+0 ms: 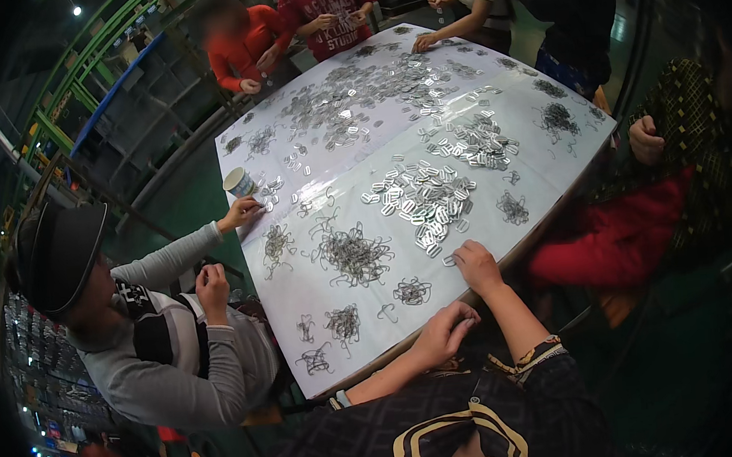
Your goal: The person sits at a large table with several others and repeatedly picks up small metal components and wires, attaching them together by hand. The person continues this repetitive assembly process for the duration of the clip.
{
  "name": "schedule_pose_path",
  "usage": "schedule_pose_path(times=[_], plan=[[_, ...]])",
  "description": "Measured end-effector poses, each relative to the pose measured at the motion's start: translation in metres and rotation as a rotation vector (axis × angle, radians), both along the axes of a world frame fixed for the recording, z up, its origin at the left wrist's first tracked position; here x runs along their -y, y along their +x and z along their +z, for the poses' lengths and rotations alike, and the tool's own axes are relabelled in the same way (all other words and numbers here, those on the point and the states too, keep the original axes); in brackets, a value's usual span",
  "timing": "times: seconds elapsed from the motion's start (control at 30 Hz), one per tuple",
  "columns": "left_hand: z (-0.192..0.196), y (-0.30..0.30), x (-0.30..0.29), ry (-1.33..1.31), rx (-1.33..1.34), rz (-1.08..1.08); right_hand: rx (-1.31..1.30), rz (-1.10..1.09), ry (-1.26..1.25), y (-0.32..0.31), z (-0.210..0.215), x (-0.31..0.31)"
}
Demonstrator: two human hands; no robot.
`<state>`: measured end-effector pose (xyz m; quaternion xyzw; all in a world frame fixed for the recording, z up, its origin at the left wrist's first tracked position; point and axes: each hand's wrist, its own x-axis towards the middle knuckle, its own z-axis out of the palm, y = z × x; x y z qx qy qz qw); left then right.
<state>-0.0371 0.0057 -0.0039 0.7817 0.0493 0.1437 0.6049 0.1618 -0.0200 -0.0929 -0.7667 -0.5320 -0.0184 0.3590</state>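
On the white-covered table (408, 320), my right hand (478, 269) has its fingertips bent down at a small flat slotted metal piece (448, 261), touching it. This piece lies at the near end of a loose pile of similar slotted metal pieces (432, 196). My left hand (443, 336) is held at the table's near edge, its fingers curled and the thumb pressed against them; anything inside is hidden. A small heap of bent wire hooks (411, 291) lies just beyond it, and a larger heap of hooks (353, 255) is farther left.
At left, a person in a grey top (180, 372) reaches toward metal pieces beside a paper cup (239, 182). Other people stand or sit around the far side. More metal pieces (347, 101) spread over the far half. A person in dark patterned clothing (686, 143) sits close at right.
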Motion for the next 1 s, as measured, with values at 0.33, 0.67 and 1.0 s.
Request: schedule_pose_path(times=[0.33, 0.67, 1.0], plan=[[-0.001, 0.006, -0.001, 0.005, -0.018, -0.021, 0.027, -0.001, -0.117, -0.008, 0.027, 0.001], [-0.007, 0.002, -0.007, -0.031, -0.014, 0.054, -0.354, -0.061, -0.021, -0.002, 0.018, 0.002], [-0.008, 0.008, -0.002, -0.092, 0.02, 0.22, -1.163, -0.038, 0.217, -0.059, 0.082, 0.075]])
